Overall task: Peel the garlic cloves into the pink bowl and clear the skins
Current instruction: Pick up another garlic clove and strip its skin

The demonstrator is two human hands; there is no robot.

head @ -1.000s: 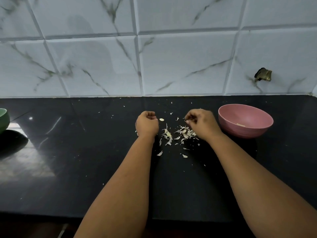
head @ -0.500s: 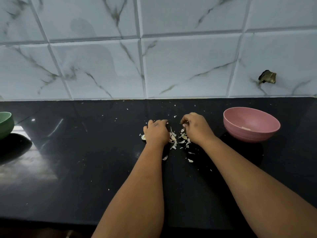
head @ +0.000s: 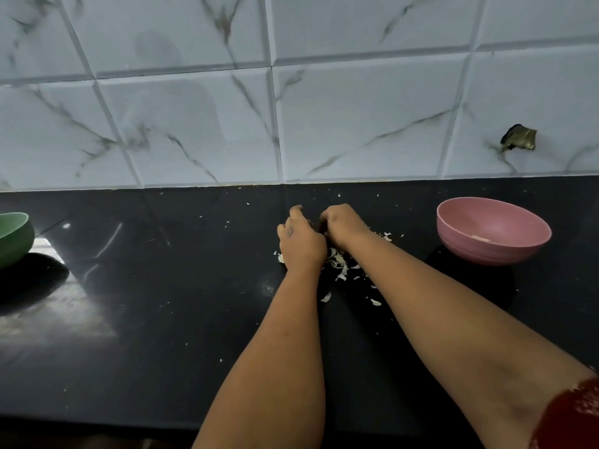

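Black counter: pale papery garlic skins scattered.

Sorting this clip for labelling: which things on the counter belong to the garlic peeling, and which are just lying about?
Part of the job:
- round pink bowl, right of the hands, one pale piece inside
- scattered whitish garlic skins on the black counter
- left hand and right hand, fingers curled over the skins; what they hold is hidden

Lying about:
- green bowl at the left edge
- dark fitting on the marbled wall tiles

Two bowls: one pink bowl, one green bowl; two hands; garlic skins uncountable
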